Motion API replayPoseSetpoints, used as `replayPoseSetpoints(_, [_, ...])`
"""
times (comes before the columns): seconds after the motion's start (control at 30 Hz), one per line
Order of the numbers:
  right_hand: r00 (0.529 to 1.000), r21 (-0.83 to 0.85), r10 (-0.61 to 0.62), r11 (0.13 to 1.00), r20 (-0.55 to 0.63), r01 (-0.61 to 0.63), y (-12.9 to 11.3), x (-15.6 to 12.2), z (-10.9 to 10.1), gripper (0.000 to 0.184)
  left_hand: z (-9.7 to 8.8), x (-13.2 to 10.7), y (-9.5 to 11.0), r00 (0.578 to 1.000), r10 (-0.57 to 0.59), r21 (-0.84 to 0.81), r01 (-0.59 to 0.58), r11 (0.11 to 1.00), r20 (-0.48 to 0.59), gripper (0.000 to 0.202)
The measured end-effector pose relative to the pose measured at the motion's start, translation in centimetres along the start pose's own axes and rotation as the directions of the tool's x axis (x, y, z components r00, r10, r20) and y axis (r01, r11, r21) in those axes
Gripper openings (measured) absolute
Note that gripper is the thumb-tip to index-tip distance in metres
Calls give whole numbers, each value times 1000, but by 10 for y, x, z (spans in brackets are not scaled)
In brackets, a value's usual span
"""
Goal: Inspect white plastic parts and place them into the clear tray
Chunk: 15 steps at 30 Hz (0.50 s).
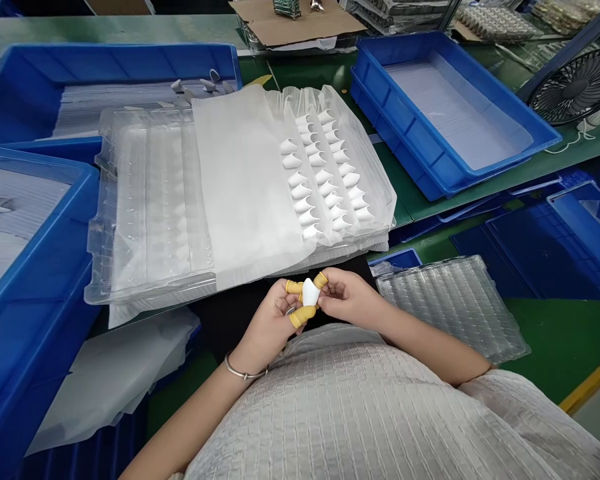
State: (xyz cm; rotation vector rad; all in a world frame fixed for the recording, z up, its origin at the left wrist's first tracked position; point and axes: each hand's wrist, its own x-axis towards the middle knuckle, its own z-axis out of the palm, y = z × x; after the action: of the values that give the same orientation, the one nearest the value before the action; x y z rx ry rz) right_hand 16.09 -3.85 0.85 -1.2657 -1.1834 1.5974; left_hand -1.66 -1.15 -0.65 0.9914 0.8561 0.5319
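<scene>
Close to my body, both hands meet on a small white curved piece (310, 293). My left hand (275, 313), with yellow finger cots on its fingertips, is closed on it from the left. From the right, my right hand (347, 297) touches the piece with a yellow-capped finger; its fingers are bent together. Just beyond lies a clear plastic tray (153, 287) with a sheet of white tissue (253, 187) across it. Several similar white curved pieces (325, 177) stand in rows in the tray's right part.
Blue bins stand at the back left (125, 60), near left (45, 267) and back right (430, 147), lined with white sheets. A black fan (575, 87) is at the far right. Another clear tray (450, 307) lies by my right arm, and loose white sheets (115, 380) hang lower left.
</scene>
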Motion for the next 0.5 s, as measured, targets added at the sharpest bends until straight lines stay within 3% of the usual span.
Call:
replayPoseSetpoints(0.3, [1000, 59, 4, 998, 21, -5, -3, -3, 0, 12, 1, 0, 0, 1000, 9, 9, -9, 1000, -5, 33])
replayPoseSetpoints(0.5, [999, -16, -25, 1000, -32, 25, 2, -2, 3, 23, 1, 0, -1, 1000, -7, 41, 7, 999, 0, 30])
